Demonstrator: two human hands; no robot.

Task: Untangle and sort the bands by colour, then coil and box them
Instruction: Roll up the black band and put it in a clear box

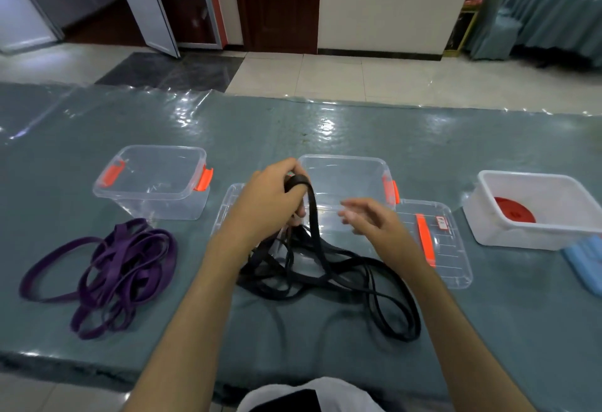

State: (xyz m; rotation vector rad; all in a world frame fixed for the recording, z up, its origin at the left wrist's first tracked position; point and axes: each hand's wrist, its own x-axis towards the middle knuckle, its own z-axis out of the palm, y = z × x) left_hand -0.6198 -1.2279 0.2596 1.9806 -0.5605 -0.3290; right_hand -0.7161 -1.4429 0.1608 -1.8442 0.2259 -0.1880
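Note:
A tangle of black bands (pixel 329 276) lies on the table in front of me. My left hand (pixel 272 198) grips several black loops and lifts them above the pile. My right hand (pixel 371 217) hovers beside them with relaxed fingers and holds nothing. A heap of purple bands (pixel 107 273) rests at the left. Two clear boxes with orange latches stand behind: one at the left (pixel 153 183), one in the middle (pixel 350 180) just beyond my hands.
Two clear lids lie flat, one (pixel 436 245) right of my right hand and one (pixel 228 206) partly under my left arm. A white tub (pixel 534 209) holding a red disc (pixel 514 214) stands at the right, with a blue object (pixel 586 261) near it.

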